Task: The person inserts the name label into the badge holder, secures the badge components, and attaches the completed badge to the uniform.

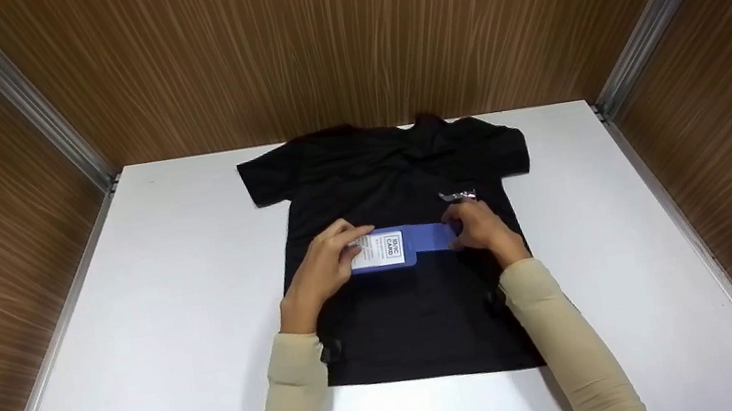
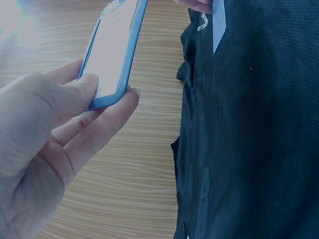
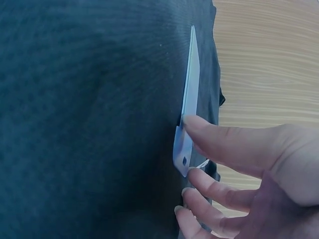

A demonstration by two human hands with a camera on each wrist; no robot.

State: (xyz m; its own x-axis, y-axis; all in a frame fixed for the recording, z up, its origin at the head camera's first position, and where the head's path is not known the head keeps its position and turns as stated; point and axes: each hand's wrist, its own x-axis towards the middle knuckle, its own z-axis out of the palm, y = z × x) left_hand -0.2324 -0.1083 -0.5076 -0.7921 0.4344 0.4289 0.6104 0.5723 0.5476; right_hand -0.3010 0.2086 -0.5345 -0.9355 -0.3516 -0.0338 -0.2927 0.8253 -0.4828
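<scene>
My left hand (image 1: 320, 274) pinches a blue ID card holder (image 1: 410, 258) by its left end, thumb on the face and fingers behind, as the left wrist view shows. A white card (image 1: 385, 249) with printing shows in the holder's face. To the right, my right hand (image 1: 483, 226) pinches a flat blue piece (image 1: 430, 237) by its right end. In the right wrist view, a small hole shows at the end of this blue piece (image 3: 183, 147), near the thumb. The two blue things look separate in the left wrist view; in the head view their ends overlap or meet.
A black T-shirt (image 1: 414, 336) lies spread on the white table (image 1: 189, 283) under both hands. A small shiny silver thing (image 1: 457, 196) lies on the shirt just beyond my right hand. Wood-grain panels (image 1: 342, 42) enclose the back and sides.
</scene>
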